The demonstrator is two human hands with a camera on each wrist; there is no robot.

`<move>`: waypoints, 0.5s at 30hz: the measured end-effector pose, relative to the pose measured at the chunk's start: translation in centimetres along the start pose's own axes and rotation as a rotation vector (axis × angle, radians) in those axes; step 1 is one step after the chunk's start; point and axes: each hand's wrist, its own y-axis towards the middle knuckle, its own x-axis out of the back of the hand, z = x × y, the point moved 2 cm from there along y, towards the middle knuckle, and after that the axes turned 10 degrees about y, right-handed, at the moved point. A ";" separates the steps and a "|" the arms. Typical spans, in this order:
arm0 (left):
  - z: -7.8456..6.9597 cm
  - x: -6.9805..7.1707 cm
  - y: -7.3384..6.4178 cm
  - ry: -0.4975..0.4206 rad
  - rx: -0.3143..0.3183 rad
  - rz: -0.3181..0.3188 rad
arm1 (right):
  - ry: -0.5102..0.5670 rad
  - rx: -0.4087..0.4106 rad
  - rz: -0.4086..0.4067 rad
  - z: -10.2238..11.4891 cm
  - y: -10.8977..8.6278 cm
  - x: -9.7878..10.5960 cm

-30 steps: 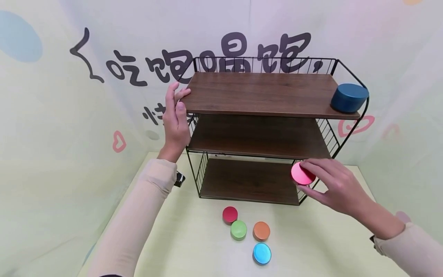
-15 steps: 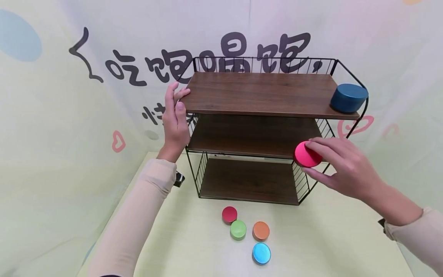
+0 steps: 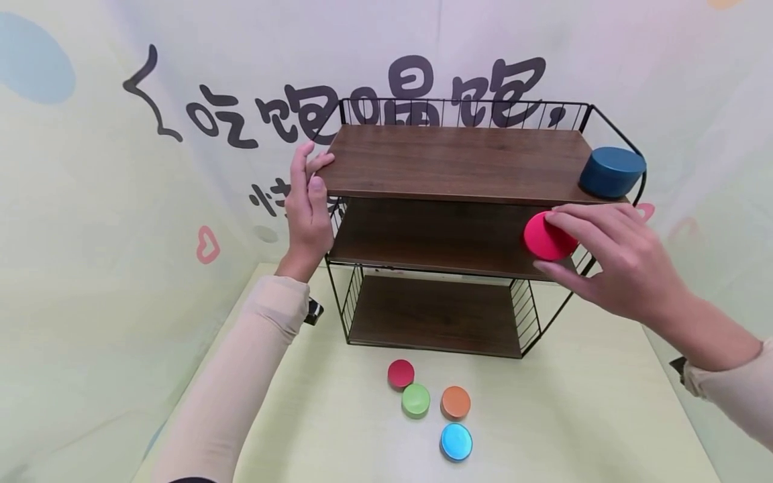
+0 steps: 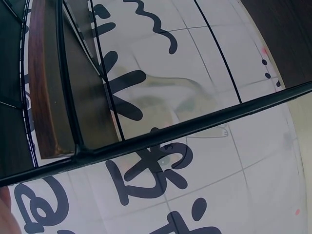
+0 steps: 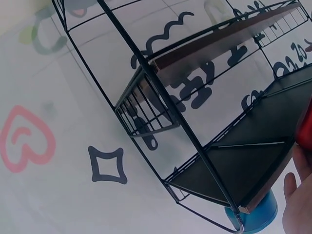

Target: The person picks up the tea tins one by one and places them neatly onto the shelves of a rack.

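A three-tier rack [image 3: 449, 164] with dark wood shelves and black wire sides stands on the table. My left hand [image 3: 308, 211] grips its upper left corner, thumb at the front edge and fingers on the side. Between thumb and fingers my right hand [image 3: 616, 258] pinches a bright red round tin [image 3: 548, 236], in front of the middle shelf's right end. In the right wrist view the red tin [image 5: 305, 127] shows only partly, at the right edge. A dark blue round tin [image 3: 612, 172] sits on the top shelf's right front corner.
Near the front of the pale table [image 3: 338, 422] lie a dark red tin [image 3: 401, 373], a green tin [image 3: 416, 400], an orange tin [image 3: 455, 402] and a light blue tin [image 3: 455, 441]. Behind the rack hangs a printed white curtain [image 3: 181, 168].
My right hand has risen with the red tin, from beside the bottom shelf to the front of the middle shelf. The left hand keeps its place on the rack.
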 end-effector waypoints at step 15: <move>-2.9 0.7 0.4 -0.027 -0.008 0.001 | -0.042 -0.053 -0.049 -1.3 1.8 1.1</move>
